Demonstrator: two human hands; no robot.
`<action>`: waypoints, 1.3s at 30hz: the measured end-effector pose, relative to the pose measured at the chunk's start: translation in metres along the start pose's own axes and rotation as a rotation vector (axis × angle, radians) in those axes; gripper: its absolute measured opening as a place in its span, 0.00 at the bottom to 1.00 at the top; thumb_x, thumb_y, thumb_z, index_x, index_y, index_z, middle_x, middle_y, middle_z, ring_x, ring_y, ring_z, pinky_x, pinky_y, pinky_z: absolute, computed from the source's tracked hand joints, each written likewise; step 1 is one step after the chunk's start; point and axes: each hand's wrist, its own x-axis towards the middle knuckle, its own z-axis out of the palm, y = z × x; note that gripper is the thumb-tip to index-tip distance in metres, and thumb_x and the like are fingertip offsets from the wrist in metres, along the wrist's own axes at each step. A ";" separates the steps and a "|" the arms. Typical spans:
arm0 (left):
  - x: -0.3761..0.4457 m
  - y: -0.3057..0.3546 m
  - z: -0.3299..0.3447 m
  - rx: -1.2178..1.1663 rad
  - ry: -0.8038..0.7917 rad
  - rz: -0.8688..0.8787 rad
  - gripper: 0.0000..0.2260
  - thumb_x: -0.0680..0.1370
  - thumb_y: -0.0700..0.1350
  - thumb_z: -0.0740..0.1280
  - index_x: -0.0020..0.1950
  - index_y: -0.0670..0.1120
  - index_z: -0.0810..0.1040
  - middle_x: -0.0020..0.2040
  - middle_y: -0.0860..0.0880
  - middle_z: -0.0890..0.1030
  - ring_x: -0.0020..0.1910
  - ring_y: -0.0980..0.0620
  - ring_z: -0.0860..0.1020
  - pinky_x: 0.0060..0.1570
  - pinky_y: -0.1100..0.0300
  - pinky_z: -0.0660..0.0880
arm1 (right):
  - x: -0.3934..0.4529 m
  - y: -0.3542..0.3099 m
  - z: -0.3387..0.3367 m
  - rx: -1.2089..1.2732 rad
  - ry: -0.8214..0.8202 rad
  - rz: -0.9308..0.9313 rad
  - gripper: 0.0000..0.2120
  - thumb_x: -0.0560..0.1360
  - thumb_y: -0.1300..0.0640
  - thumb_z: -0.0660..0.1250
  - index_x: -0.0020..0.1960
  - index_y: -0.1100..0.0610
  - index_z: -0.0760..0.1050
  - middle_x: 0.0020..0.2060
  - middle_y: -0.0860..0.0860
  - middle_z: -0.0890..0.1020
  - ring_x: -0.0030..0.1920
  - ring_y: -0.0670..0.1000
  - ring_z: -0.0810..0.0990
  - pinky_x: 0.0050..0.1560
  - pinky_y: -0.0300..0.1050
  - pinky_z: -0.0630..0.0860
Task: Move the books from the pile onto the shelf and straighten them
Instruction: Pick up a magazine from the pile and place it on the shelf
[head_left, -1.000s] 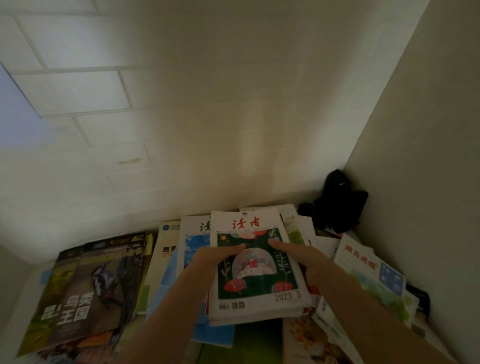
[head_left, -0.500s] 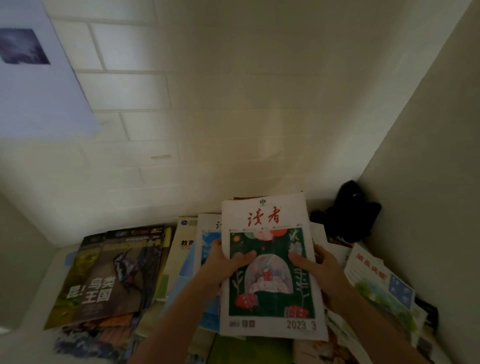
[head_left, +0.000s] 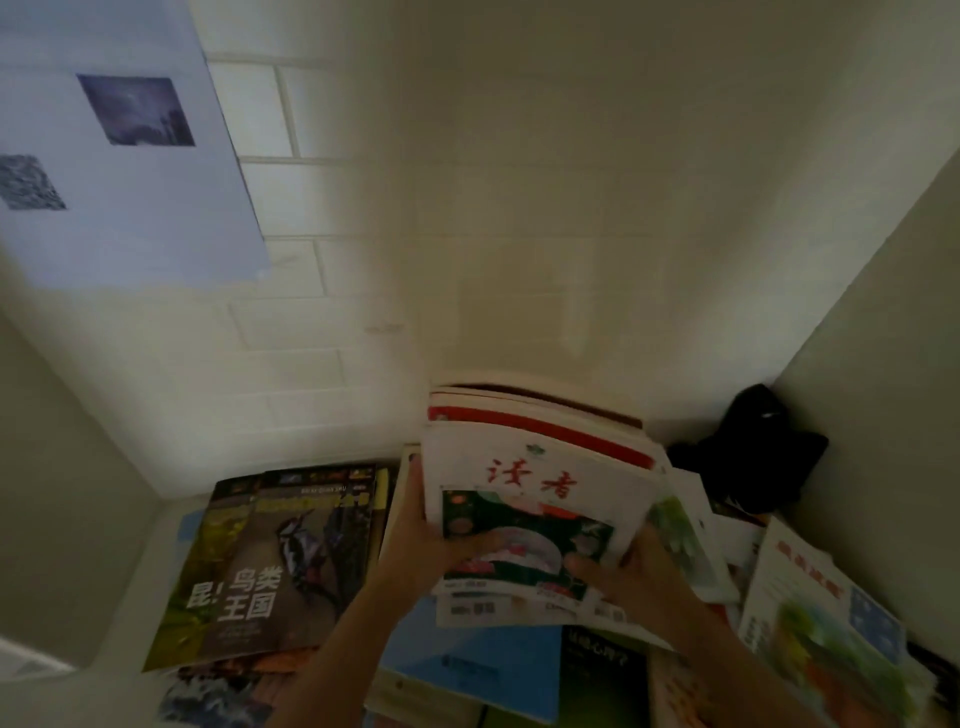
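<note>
A stack of thin magazines (head_left: 540, 499) is held up in both hands, tilted so its top edge leans away toward the back wall (head_left: 467, 234) of pale painted brick. The top magazine has a white cover with two large red Chinese characters above a dark green picture holding a pale rounded shape and red and pink spots. Behind it, the tops of further issues fan out, one with a broad red band along its upper edge. The picture is blurred, so finer print cannot be read. The left hand (head_left: 426, 551) grasps the stack's left edge, thumb lying across the front cover and fingers hidden behind. The right hand (head_left: 628, 571) grasps the lower right corner, thumb pressed onto the cover and fingers wrapped under it. Both bare forearms rise from the bottom edge of the view. The stack is lifted above a loose pile of books (head_left: 467, 670) spread over a white surface (head_left: 119, 680) in a corner alcove. At the pile's left side lies a dark bird magazine (head_left: 280, 561) showing a woodpecker and white Chinese characters. At the right side lies a white and green booklet (head_left: 826, 623) with red lettering. A black object (head_left: 753, 457) sits in the back right corner. A pale blue poster (head_left: 124, 171) hangs on the wall at upper left.
</note>
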 end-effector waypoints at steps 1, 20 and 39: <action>-0.002 -0.008 0.001 0.000 -0.038 -0.024 0.37 0.61 0.33 0.79 0.66 0.40 0.67 0.58 0.44 0.79 0.56 0.52 0.80 0.48 0.59 0.80 | -0.001 0.008 0.004 -0.010 0.030 0.015 0.28 0.65 0.50 0.76 0.62 0.50 0.71 0.53 0.44 0.81 0.56 0.44 0.80 0.47 0.34 0.79; -0.013 0.029 -0.028 -0.108 0.065 -0.009 0.30 0.62 0.40 0.80 0.62 0.47 0.75 0.51 0.50 0.84 0.50 0.51 0.83 0.44 0.54 0.82 | -0.012 -0.030 0.048 0.060 0.339 -0.123 0.14 0.72 0.59 0.71 0.56 0.53 0.76 0.47 0.46 0.83 0.44 0.38 0.83 0.37 0.32 0.79; -0.310 0.325 -0.252 0.025 0.957 0.505 0.31 0.59 0.49 0.82 0.59 0.48 0.75 0.52 0.46 0.83 0.49 0.46 0.84 0.44 0.45 0.81 | -0.155 -0.368 0.276 0.275 -0.483 -0.710 0.12 0.72 0.53 0.71 0.54 0.50 0.76 0.41 0.41 0.83 0.36 0.36 0.83 0.29 0.29 0.75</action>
